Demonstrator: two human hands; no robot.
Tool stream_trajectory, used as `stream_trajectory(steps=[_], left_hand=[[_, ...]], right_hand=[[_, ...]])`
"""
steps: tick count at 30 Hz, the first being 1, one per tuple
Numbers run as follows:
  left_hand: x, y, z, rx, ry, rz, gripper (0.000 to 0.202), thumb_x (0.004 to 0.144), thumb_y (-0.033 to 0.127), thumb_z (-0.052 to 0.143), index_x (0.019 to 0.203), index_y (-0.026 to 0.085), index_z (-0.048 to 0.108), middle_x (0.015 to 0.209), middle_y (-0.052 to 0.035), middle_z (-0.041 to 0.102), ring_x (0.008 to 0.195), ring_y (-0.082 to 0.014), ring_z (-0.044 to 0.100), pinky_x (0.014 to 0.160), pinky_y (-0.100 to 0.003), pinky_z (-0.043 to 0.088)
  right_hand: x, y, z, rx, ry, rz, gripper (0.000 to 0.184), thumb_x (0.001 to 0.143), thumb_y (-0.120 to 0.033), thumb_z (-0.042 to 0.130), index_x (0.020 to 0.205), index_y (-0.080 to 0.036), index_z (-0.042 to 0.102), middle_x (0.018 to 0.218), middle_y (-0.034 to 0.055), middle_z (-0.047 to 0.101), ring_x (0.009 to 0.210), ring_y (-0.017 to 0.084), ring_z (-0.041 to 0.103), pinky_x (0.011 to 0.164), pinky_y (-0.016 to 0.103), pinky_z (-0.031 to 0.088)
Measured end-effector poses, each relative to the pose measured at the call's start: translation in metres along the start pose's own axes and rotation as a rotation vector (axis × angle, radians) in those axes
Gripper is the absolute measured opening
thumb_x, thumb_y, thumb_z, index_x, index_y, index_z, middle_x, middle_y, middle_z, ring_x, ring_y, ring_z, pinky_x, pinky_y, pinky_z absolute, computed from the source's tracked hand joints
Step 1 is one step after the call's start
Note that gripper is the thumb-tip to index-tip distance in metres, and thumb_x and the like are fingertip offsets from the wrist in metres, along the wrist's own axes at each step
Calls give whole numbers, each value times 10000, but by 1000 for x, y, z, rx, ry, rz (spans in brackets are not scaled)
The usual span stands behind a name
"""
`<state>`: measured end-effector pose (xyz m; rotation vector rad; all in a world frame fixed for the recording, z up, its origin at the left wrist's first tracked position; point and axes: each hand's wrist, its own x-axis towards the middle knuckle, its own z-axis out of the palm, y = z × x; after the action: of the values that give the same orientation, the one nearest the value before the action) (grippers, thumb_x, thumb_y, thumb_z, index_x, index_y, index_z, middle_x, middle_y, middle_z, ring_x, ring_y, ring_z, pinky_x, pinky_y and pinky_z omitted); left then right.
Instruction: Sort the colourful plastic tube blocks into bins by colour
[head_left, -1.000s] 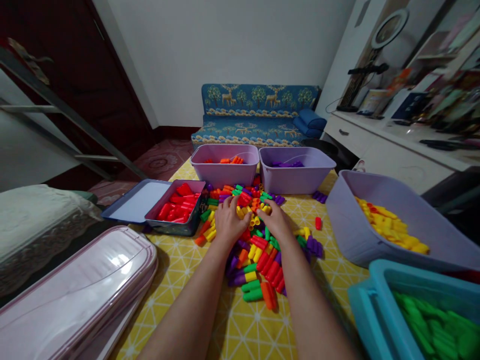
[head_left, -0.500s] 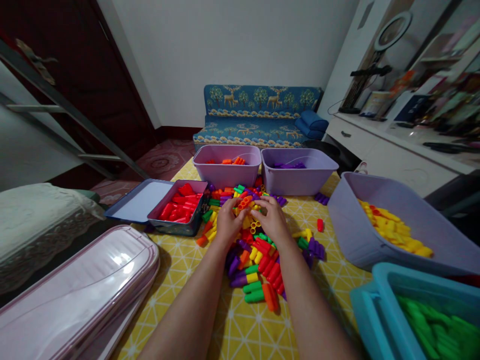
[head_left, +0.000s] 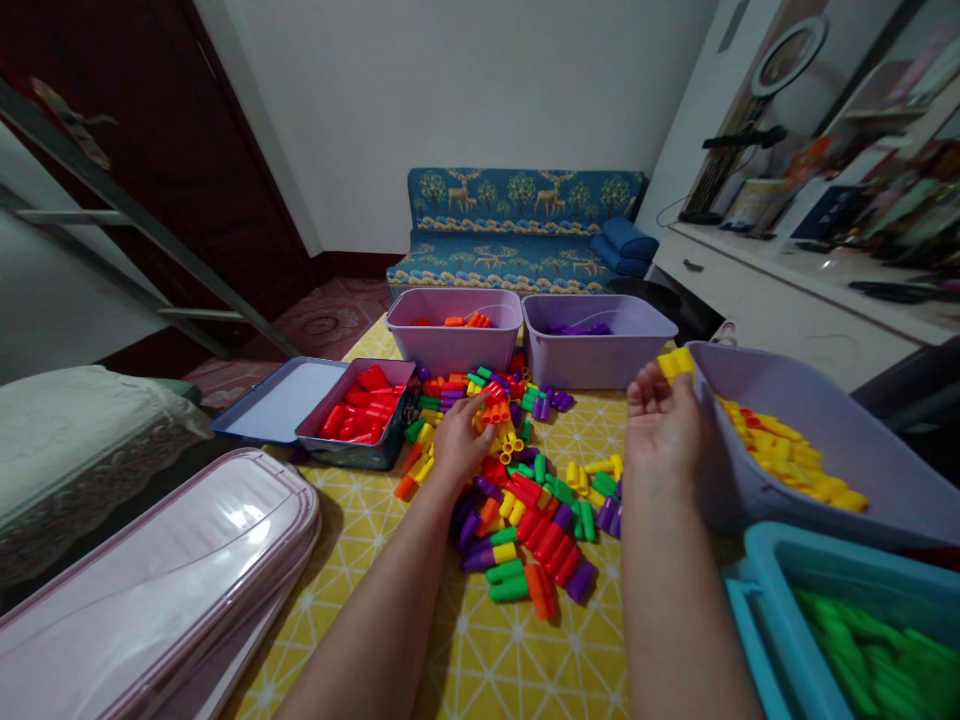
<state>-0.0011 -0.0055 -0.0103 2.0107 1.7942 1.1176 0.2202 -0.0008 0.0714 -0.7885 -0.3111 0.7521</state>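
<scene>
My right hand (head_left: 664,425) is raised at the left wall of the lilac bin with yellow pieces (head_left: 750,520). Between its thumb and fingers is a yellow plastic building block (head_left: 676,365). Over the loose pile, my left hand (head_left: 461,440) has its fingers and thumb closed on an orange building block (head_left: 496,411), whose round open ends face me. Below that block lie yellow tube-shaped blocks (head_left: 511,448). Red blocks (head_left: 551,545), green blocks (head_left: 508,582) and purple ones spread toward me across the patterned yellow tablecloth (head_left: 517,665).
A lilac bin with orange blocks (head_left: 450,345) and a lilac bin with purple blocks (head_left: 600,360) stand at the back. On the left are an open tin of red pieces (head_left: 352,455) and stacked lids (head_left: 172,560). A turquoise bin (head_left: 765,560) holds green pieces.
My right hand has moved from the pile to the right with a yellow block, up to the yellow-piece bin. My left hand stays over the pile with an orange block.
</scene>
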Motion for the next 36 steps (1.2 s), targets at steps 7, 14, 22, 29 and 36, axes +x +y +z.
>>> stream_trajectory(steps=[7, 14, 22, 29, 36], left_hand=[[-2, 4, -1, 119, -68, 41, 676, 750, 501, 683, 1360, 274, 502, 1318, -115, 563, 1113, -300, 591, 891, -378, 480], [0, 4, -4, 66, -29, 11, 363, 807, 357, 654, 1151, 240, 666, 1097, -72, 671, 954, -242, 646, 785, -311, 492], [0, 2, 1, 56, 62, 6, 401, 855, 428, 581, 1174, 196, 650, 1085, -112, 649, 1000, -253, 616, 859, -347, 482], [0, 2, 1, 45, -28, 54, 482, 809, 472, 616, 1208, 201, 628, 1105, -113, 656, 1030, -273, 613, 885, -370, 478], [0, 3, -1, 66, -77, 41, 526, 753, 449, 681, 1230, 238, 615, 1115, -100, 660, 1025, -275, 619, 871, -369, 488]], right_hand=[[-4, -22, -2, 80, 89, -266, 223, 903, -379, 430, 1031, -225, 527, 1364, 50, 525, 1032, 100, 644, 859, 266, 504], [-4, 16, 0, -323, -267, 49, 381, 730, -450, 629, 992, -173, 621, 914, 73, 720, 774, 157, 678, 650, 258, 501], [-4, 84, -27, -1314, -542, -263, 500, 666, -258, 678, 1155, -187, 602, 1247, 137, 606, 1198, 267, 532, 1050, 435, 363], [2, 82, -27, -1286, -776, -126, 336, 681, -119, 556, 995, -179, 659, 933, 69, 704, 874, 199, 659, 834, 352, 499], [-2, 76, -21, -1384, -629, -285, 416, 699, -201, 602, 1112, -195, 643, 1135, 119, 662, 1053, 252, 613, 934, 397, 456]])
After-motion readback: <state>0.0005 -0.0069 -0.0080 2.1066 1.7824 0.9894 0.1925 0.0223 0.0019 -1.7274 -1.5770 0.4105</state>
